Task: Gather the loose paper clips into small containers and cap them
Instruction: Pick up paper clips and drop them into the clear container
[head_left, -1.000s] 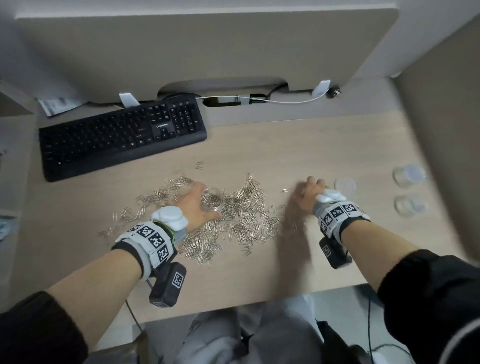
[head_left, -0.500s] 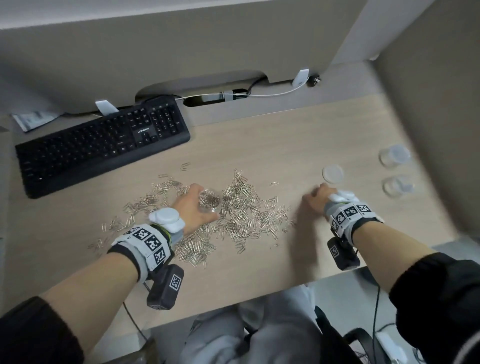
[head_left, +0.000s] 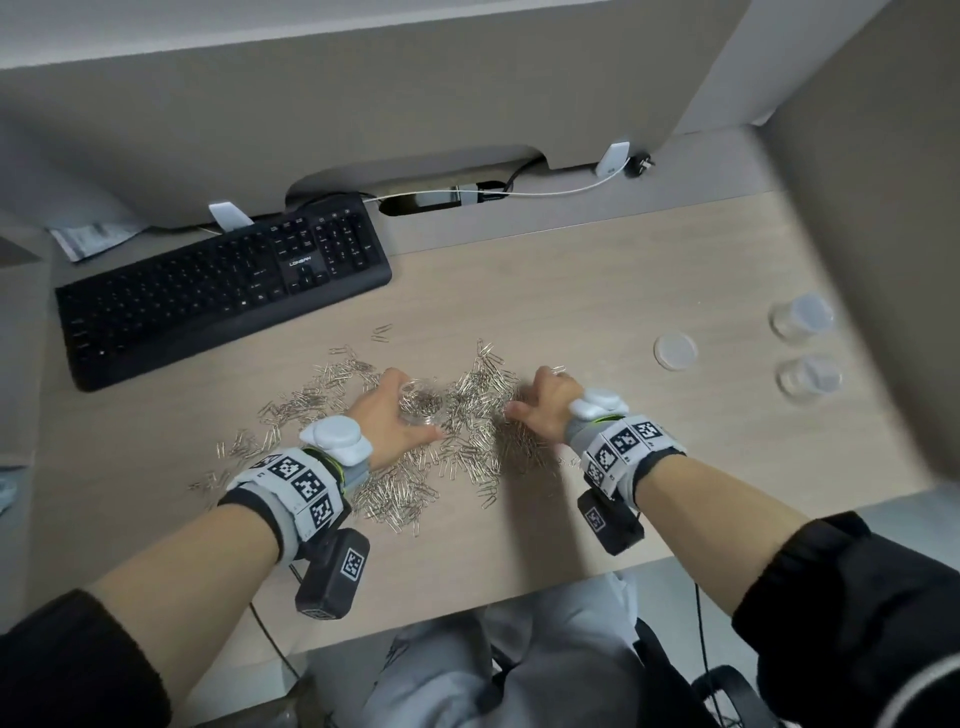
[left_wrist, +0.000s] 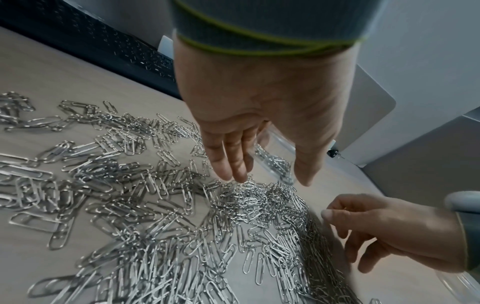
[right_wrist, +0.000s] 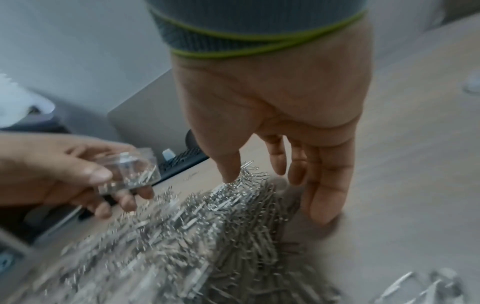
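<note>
Silver paper clips (head_left: 467, 441) lie spread in a wide pile on the wooden desk (head_left: 597, 291). My left hand (head_left: 410, 410) grips a small clear container (head_left: 423, 402), partly filled with clips, held at the pile's far side. The left wrist view shows thumb and fingers curled round the container (left_wrist: 275, 162) just above the clips (left_wrist: 155, 205). My right hand (head_left: 530, 392) reaches down at the pile's right edge. Its fingers (right_wrist: 324, 201) are straight, tips on the desk beside the clips (right_wrist: 233, 216), holding nothing.
A loose round lid (head_left: 675, 351) lies right of the pile. Two capped clear containers (head_left: 800, 317) (head_left: 808, 379) stand near the right partition. A black keyboard (head_left: 218, 291) lies at the back left, with cables behind it. The desk's front edge is close to my wrists.
My right hand has moved left from beside the loose lid to the right edge of the clip pile. The left hand has kept hold of the container in place.
</note>
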